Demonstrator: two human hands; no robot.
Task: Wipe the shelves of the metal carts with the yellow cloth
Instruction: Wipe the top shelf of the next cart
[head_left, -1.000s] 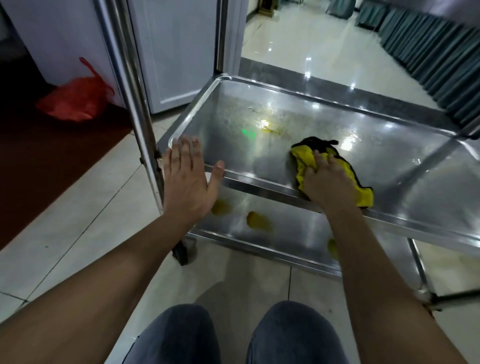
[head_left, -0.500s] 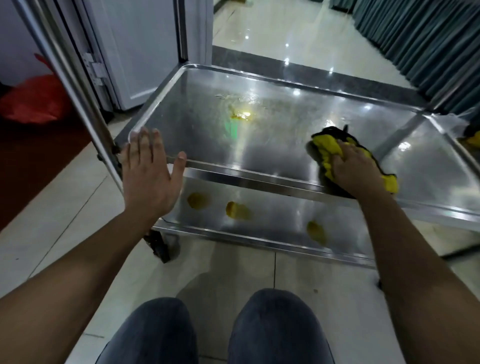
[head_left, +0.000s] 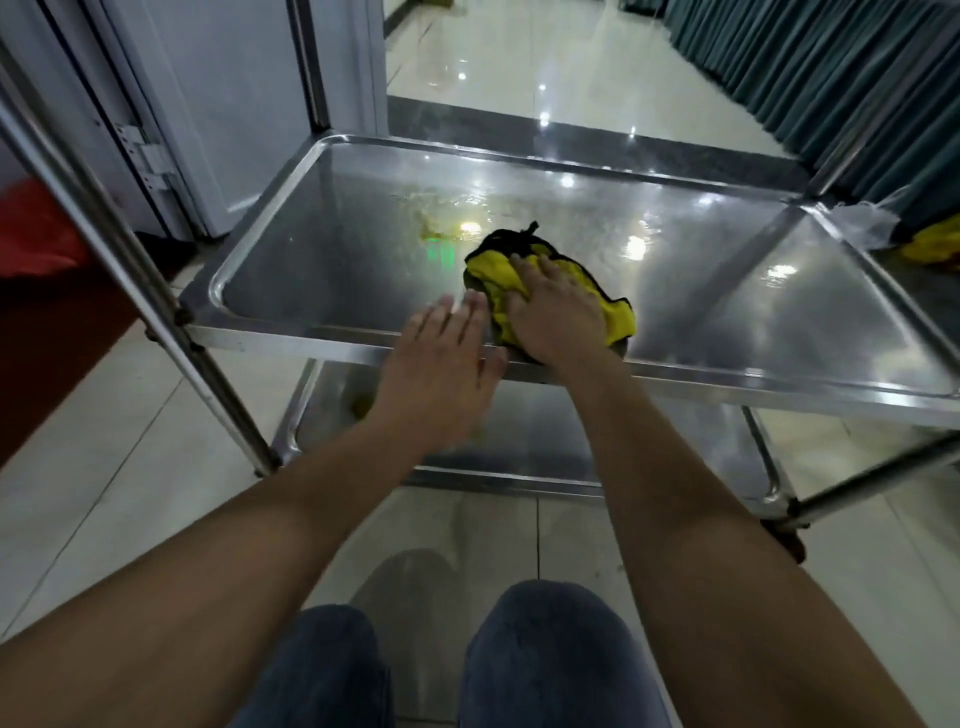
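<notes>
A bunched yellow cloth (head_left: 491, 275) with black edging lies on the middle shelf (head_left: 332, 244) of the metal cart, near its front rim. My right hand (head_left: 556, 312) lies on top of the cloth and presses it down, fingers spread fairly flat. My left hand (head_left: 441, 364) hovers with straight fingers over the front rim, just left of the cloth. A yellowish smear (head_left: 441, 228) sits on the shelf beyond the cloth. The lower shelf (head_left: 545, 436) shows beneath, partly hidden by my arms.
A slanted cart post (head_left: 130, 270) rises at the left. Behind it are a white door (head_left: 234, 104) and a red bag (head_left: 31, 228). A second metal shelf (head_left: 852, 291) adjoins on the right, with clear plastic (head_left: 862, 218) and something yellow (head_left: 935, 244). Teal curtains (head_left: 831, 62) line the far right.
My left hand has left the shelf's left corner and moved right, next to the cloth. My right hand has slid the cloth leftwards towards the shelf's middle.
</notes>
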